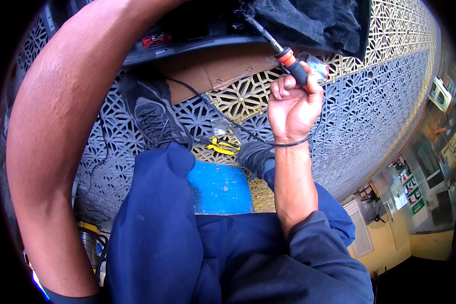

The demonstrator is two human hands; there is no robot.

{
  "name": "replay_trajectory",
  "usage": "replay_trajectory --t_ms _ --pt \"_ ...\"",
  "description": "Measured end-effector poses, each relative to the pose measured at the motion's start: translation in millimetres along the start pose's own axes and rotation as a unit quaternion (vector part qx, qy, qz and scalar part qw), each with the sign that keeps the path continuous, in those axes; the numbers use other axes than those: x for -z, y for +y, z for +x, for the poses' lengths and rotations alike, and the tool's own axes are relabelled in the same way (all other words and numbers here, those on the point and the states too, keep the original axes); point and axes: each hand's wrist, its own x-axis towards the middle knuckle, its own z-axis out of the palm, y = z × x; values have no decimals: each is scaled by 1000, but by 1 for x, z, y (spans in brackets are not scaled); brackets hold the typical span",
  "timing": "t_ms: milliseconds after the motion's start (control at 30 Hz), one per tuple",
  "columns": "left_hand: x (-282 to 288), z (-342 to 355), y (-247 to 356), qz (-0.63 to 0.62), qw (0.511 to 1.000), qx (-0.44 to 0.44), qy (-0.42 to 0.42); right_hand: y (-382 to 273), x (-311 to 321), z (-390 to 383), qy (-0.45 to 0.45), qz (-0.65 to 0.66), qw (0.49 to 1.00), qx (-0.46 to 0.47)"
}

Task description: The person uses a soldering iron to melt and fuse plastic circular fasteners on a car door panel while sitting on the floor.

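Note:
My right hand (pixel 295 106) is closed around the black and orange handle of a soldering iron (pixel 292 62), palm turned up. Its metal shaft slants up and left toward dark fibrous lining (pixel 309 23) on a large black panel (pixel 187 46). The black cord (pixel 238 126) passes by my right wrist and trails leftward over the floor. My left arm (pixel 55 137) curves up along the left side and leaves the picture at the top, so my left hand is out of sight. A small red object (pixel 156 40), perhaps a tool handle, lies on the panel.
Yellow-handled pliers (pixel 222 147) and a small clear plastic bag (pixel 219 125) lie between my shoes (pixel 157 119) on patterned floor tiles (pixel 370 101). Cardboard (pixel 213 68) sits beneath the panel. A blue stool (pixel 220 187) shows between my legs. Crumpled plastic (pixel 316 67) lies behind my right hand.

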Motion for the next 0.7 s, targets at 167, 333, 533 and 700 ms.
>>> replay_trajectory --t_ms 167,333,533,700 --pt "2 0 1 0 1000 4 -12 1 -4 2 0 4 1000 -3" --pt "10 -7 9 -9 1000 2 4 -2 -2 3 -7 -9 1000 1" --pt "10 -6 8 -11 1000 -11 3 1 2 1 3 1 1000 3" --pt "2 -1 1 16 1000 5 3 5 0 -1 -1 18 1000 -6"
